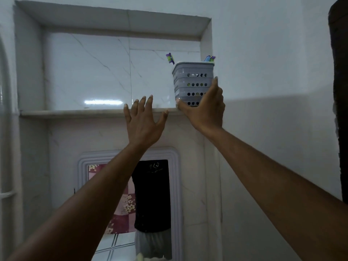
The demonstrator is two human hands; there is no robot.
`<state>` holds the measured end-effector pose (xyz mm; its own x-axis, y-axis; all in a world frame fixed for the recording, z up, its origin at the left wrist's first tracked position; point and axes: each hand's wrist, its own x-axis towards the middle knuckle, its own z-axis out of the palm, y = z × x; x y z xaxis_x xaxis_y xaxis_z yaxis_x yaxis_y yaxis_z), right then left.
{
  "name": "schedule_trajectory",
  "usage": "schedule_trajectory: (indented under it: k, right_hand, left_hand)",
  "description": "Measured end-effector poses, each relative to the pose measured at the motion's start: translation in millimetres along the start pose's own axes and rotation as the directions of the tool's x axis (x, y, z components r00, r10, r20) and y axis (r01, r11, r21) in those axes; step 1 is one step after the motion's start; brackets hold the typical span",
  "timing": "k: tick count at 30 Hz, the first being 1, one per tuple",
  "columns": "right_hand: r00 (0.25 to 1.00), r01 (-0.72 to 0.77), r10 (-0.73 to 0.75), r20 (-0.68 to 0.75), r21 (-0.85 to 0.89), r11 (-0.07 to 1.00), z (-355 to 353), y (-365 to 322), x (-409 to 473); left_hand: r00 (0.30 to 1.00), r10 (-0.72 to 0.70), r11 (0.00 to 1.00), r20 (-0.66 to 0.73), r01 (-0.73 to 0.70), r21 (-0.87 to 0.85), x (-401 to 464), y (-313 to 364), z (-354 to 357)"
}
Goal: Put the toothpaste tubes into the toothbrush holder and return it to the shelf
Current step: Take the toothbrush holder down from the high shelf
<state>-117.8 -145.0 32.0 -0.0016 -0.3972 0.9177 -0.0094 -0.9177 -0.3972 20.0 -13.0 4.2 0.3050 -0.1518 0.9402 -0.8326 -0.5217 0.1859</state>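
Right hand (pixel 204 108) around holder (pixel 192 83)

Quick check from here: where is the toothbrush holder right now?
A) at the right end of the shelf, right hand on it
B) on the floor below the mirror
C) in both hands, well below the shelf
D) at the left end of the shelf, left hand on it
A: the toothbrush holder sits at the right end of the shelf with the right hand on its side; the left hand is open, touching nothing.

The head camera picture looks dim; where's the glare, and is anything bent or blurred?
Head view: dim overall; a bright streak of glare on the niche's marble back wall; wide-angle bowing curves the shelf edge; the holder stays fairly sharp.
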Motion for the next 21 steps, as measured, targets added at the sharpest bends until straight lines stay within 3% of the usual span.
schedule_trajectory:
  k: [6,11,21]
  right_hand:
    - [0.998,-0.026,0.040,-0.048,0.262,0.965,-33.1,-14.9,-0.2]
    - [0.995,-0.013,0.049,-0.089,0.367,0.930,-54.7,-10.5,-31.6]
    - [0.964,-0.248,0.197,0.179,0.334,0.909,-66.2,47.5,-207.2]
  left_hand:
    - [0.999,-0.008,0.993,0.037,0.013,-0.120,-9.7,12.8,-24.6]
    - [0.999,0.017,0.987,0.039,-0.010,-0.163,-41.8,21.2,-43.9]
    - [0.954,-0.040,0.968,0.296,0.111,-0.227,-181.9,-14.0,-37.4]
